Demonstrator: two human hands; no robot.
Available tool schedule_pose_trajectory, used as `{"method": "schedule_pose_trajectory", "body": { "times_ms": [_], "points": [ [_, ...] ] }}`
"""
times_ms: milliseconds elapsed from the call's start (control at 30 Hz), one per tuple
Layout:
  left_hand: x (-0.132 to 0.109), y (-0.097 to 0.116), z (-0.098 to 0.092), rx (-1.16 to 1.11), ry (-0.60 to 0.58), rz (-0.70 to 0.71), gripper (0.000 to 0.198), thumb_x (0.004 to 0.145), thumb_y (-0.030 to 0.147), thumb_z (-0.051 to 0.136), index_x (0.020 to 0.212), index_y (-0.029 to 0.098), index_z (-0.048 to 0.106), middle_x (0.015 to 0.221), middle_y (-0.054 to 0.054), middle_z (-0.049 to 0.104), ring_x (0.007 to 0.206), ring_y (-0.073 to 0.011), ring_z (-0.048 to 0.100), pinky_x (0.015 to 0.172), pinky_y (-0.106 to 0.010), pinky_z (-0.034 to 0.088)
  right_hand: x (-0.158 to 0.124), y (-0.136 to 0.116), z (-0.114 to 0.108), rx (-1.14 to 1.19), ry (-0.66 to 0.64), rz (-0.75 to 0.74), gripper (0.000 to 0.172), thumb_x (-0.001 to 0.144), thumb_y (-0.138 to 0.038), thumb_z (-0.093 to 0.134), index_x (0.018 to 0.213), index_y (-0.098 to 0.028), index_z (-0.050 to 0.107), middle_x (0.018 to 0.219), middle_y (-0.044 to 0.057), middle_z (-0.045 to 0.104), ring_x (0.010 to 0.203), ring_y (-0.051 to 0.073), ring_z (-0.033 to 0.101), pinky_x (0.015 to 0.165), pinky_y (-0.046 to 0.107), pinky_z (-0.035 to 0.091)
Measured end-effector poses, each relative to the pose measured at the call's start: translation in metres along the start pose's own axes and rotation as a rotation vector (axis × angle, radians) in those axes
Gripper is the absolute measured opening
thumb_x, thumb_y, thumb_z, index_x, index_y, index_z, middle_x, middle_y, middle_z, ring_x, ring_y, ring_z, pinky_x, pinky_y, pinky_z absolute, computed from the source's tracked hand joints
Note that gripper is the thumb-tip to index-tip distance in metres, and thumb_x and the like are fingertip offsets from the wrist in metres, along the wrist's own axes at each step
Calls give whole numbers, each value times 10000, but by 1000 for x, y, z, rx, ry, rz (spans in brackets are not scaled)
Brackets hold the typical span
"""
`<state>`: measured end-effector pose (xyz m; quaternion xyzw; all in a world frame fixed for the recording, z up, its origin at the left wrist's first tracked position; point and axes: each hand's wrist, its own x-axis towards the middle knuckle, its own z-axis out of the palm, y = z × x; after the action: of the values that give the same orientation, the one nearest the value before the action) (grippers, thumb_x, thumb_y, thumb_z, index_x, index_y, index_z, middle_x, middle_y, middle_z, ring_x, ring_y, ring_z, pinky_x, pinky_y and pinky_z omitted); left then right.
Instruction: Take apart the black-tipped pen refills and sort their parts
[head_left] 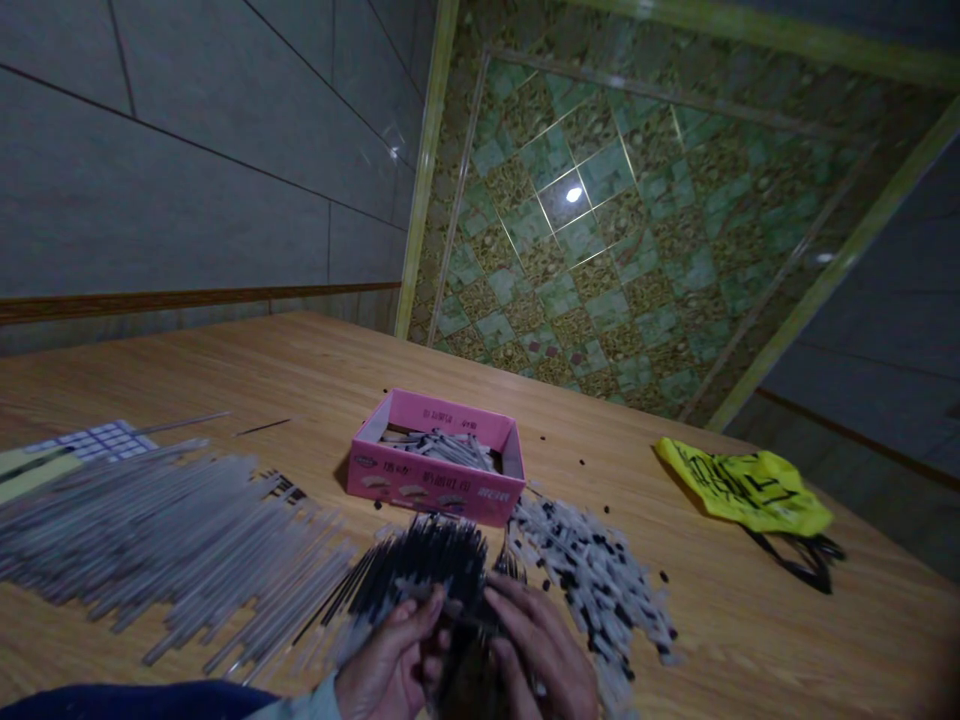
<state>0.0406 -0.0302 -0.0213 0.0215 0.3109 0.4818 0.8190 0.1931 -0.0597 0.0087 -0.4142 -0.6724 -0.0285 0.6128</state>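
My left hand (390,660) and my right hand (544,650) meet at the bottom middle, fingers pinched together around a thin pen part I cannot make out clearly. Just beyond them lies a heap of black pen refills (427,565). A wide pile of clear pen barrels (172,540) spreads to the left. A heap of small grey and black caps (592,575) lies to the right. A pink cardboard box (435,490) holding several pens stands behind the heaps.
A yellow plastic bag (742,485) with black handles lies at the right on the wooden table (300,370). A printed sheet (105,438) rests at the far left. Small black bits dot the table. Tiled walls stand behind.
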Motion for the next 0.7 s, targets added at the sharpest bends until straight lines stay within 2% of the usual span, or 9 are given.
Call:
{"method": "schedule_pose_trajectory", "body": {
  "times_ms": [67,133,167,300,367,433,567,700],
  "points": [
    [1,7,-1,-140,-19,18,65,786,61,575,821,115,566,717,-30,622,506,-68,563,383,-134,396,5,11,-12,-83,20,139,266,851,-315,487,1037,-231,657,1027,79,687,954,220,630,809,332,499],
    [1,15,-2,-289,-55,69,81,837,86,506,809,113,577,750,-39,621,520,-55,553,386,-125,404,10,26,-30,-222,35,345,260,835,-306,507,1038,-206,636,999,79,686,916,217,634,798,327,494],
    [1,19,-2,-332,-68,95,112,852,95,482,810,112,585,750,-39,616,524,-51,548,392,-124,414,11,33,-39,-314,-6,405,249,826,-327,508,982,-193,649,979,84,685,901,226,632,774,327,493],
    [-1,23,1,-343,-55,122,162,861,92,459,790,106,604,761,-49,612,523,-50,542,390,-129,430,10,54,-55,-688,-474,603,166,780,-274,524,827,-224,676,827,54,707,787,230,645,638,290,453],
    [-2,20,2,-319,-43,99,157,853,85,471,774,104,605,763,-49,613,515,-49,537,385,-133,430,6,56,-51,-780,-622,620,148,748,-206,534,793,-230,673,796,47,703,763,216,646,597,264,417],
    [-2,16,2,-301,-45,88,138,846,87,487,775,99,604,763,-46,614,514,-47,535,384,-135,429,3,55,-46,-810,-689,605,162,727,-159,532,772,-229,672,800,48,701,763,207,649,589,254,395],
    [-1,12,1,-282,-52,96,82,828,85,518,795,92,593,763,-40,618,516,-51,543,382,-134,417,-5,59,-38,-819,-748,591,186,750,-142,502,749,-229,666,765,55,706,772,218,662,597,259,388],
    [1,13,0,-263,-45,76,37,810,97,553,812,90,588,734,-31,619,497,-52,549,386,-138,416,-11,66,-29,-927,-716,556,163,781,-147,478,801,-206,629,819,78,707,786,239,661,603,275,396]
  ]
}}
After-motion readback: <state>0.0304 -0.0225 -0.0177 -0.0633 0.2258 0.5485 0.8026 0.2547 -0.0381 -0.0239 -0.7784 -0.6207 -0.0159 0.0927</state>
